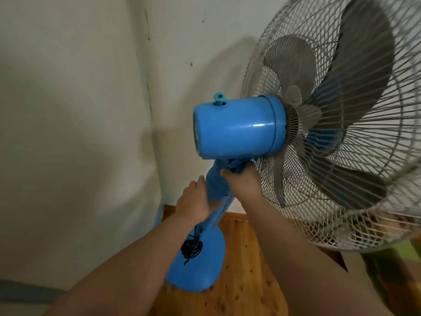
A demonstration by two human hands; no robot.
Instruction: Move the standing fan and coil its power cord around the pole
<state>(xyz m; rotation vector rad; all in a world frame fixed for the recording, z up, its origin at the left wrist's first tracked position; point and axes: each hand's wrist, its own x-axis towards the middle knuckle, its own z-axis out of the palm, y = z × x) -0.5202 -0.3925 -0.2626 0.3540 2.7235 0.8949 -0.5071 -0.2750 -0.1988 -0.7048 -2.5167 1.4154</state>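
A pale wall (pixel 68 110) is filling the left of the view, and the standing fan (pixel 239 126) is standing close in front of it on a wooden floor (pixel 241 270). The left hand (pixel 196 201) is lying against the left side of the blue pole (pixel 216 208) just below the neck, its fingers (pixel 200 180) reaching up along the plastic — whether they are wrapping round the far side is hidden. Lower down, the black power cord (pixel 191 247) is sitting in a tangled bundle at the foot of the pole, on top of the round blue base (pixel 205 270), not yet wound up the pole. Moving right, the right hand (pixel 241 181) is clamping the neck joint directly under the motor housing (pixel 237 128), fingers closed around it. Farther right, the wire grille (pixel 341 124) is enclosing the grey blades and running out of view. The fan is likely handling as top-heavy: the housing and grille are carrying the weight high, so it may be wanting to tip when lifted. The pole and neck are looking stiff and sound to hold — the grille wires are thin and would probably bend, and the smooth plastic may be slippery. The cord is limp and should be wrapping easily.
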